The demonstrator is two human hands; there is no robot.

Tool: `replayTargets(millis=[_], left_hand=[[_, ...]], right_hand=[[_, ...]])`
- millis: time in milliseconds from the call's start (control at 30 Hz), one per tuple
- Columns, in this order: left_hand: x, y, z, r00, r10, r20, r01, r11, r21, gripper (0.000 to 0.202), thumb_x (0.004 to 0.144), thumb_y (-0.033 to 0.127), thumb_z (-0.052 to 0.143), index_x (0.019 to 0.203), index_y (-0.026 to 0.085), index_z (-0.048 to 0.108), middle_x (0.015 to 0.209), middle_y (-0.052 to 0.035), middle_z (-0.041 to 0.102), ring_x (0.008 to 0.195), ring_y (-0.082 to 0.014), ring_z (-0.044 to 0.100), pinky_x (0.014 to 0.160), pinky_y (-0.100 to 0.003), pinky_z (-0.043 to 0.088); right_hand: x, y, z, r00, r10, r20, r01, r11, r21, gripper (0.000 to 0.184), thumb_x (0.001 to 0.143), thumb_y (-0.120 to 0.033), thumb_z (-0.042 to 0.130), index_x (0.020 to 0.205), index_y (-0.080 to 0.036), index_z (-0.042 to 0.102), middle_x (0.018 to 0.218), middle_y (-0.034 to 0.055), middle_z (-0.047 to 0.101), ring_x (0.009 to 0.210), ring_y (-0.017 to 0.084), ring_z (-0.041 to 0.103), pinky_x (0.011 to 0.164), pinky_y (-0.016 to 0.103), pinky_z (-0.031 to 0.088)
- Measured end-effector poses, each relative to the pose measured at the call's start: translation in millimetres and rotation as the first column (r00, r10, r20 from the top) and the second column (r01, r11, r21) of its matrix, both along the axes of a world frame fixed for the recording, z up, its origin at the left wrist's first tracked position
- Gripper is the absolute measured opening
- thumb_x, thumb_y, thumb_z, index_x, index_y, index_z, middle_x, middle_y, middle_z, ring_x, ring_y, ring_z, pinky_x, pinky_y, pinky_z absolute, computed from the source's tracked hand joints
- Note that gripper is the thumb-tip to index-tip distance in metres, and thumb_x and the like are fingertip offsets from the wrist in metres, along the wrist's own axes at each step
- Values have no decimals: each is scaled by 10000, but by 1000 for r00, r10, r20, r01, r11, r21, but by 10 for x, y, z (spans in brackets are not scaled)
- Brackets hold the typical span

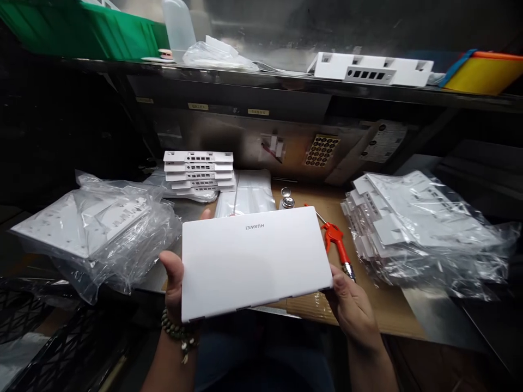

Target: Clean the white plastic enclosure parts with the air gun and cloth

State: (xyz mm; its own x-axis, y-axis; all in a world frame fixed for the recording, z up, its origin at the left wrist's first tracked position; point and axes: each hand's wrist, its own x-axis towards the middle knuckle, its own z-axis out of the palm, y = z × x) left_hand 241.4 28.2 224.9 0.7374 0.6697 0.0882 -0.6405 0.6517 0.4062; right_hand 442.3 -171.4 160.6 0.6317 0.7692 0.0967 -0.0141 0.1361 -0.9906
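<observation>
A flat white plastic cover (253, 258) with a grey brand mark on it is held level above the front edge of the bench. My left hand (174, 286) grips its left edge, thumb on the side and a fingertip showing at the far edge; a bead bracelet is on that wrist. My right hand (351, 307) grips its right front corner from below.
A stack of white slotted parts (199, 171) stands at the back. Bagged white parts lie left (98, 228) and right (417, 228). A red air blow gun (337, 245) and a small metal piece (287, 200) lie on the cardboard. A shelf above holds a white part (370, 69), green bin (81, 27) and yellow bin (484, 73).
</observation>
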Motion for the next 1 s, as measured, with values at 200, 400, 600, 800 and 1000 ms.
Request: replayTargets(millis=[200, 400, 600, 800, 1000], left_hand=[[-69, 30, -123, 999, -42, 9, 42, 993, -109, 846, 860, 838, 461, 1587, 442, 287, 1609, 19, 458, 1514, -329, 344, 1246, -504, 286], [-79, 91, -117, 999, -54, -6, 53, 993, -105, 769, 845, 815, 516, 1535, 510, 365, 1501, 51, 589, 1437, -315, 473, 1211, -481, 359], [-84, 281, -83, 863, 15, -504, -19, 1000, -2, 767, 829, 536, 773, 1517, 442, 447, 1456, -3, 635, 1272, -321, 634, 1086, -421, 523], [4, 432, -115, 626, 39, -778, 0, 999, 50, 733, 738, 490, 865, 1395, 276, 619, 1148, -65, 787, 1053, -294, 733, 812, -304, 639], [-171, 403, -260, 634, 425, -646, 43, 814, 579, 411, 688, 511, 891, 1004, 257, 823, 1072, -75, 801, 1049, -291, 721, 793, -232, 603]], right_hand=[[-18, -22, 17, 999, 38, -17, -37, 999, 37, 435, 1047, -467, 484, 1401, -277, 649, 1400, 92, 667, 1340, 315, 594, 1146, 485, 475], [-21, 2, 5, 1000, 29, -9, -29, 999, 43, 427, 1052, -461, 479, 1401, -283, 649, 1382, 93, 680, 1312, 307, 617, 1141, 486, 479], [-3, 60, 161, 997, 20, 79, -22, 999, 30, 413, 1068, -452, 454, 1407, -307, 639, 1373, 57, 690, 1302, 275, 630, 1137, 452, 488], [101, 31, 184, 971, 28, 237, -17, 999, -45, 371, 1075, -398, 463, 1395, -344, 644, 1385, 16, 684, 1311, 236, 628, 1107, 376, 513], [238, 96, 250, 934, -28, 355, 51, 997, -55, 437, 1000, -354, 636, 1433, -391, 590, 1443, -10, 641, 1346, 220, 597, 1143, 353, 480]])
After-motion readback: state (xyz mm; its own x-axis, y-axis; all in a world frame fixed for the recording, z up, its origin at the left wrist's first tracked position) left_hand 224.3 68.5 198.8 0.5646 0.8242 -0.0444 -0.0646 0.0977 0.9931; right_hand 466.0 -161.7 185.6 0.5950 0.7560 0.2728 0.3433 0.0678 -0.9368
